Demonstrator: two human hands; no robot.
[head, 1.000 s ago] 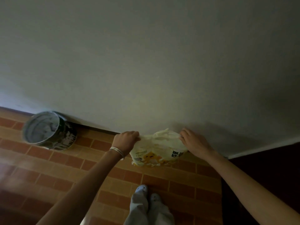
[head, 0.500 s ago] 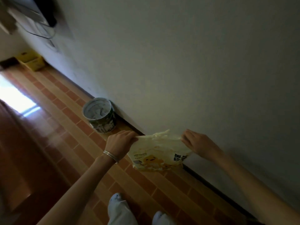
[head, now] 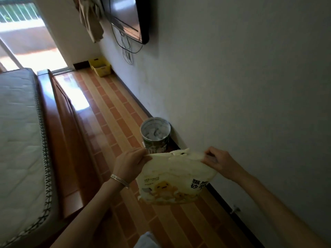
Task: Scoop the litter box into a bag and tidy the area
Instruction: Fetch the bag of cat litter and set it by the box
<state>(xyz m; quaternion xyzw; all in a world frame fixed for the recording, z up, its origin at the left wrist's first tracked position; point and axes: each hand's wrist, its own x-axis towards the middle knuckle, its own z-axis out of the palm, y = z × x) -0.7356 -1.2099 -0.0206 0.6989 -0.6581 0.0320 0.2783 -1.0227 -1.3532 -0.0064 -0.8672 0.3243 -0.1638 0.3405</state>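
Observation:
A pale yellow cat-litter bag (head: 176,181) with a cartoon print hangs in the air in front of me, above the tiled floor by the wall. My left hand (head: 129,164), with thin bracelets at the wrist, pinches the bag's top left edge. My right hand (head: 219,162) pinches the top right edge, so the mouth is stretched between both hands. Just beyond the bag a round waste bin (head: 155,136) lined with a grey plastic bag stands against the wall. No litter box is in view.
A bed with a bare mattress (head: 19,133) and wooden frame fills the left side. A narrow strip of tiled floor (head: 107,111) runs between bed and wall. Yellow crates (head: 100,67) sit at the far end near a bright balcony door. A wall-mounted TV (head: 125,13) hangs above.
My view has swung left along the wall, bringing the bed, TV and balcony door into sight. Both hands keep the same hold on the bag, now closer to the bin.

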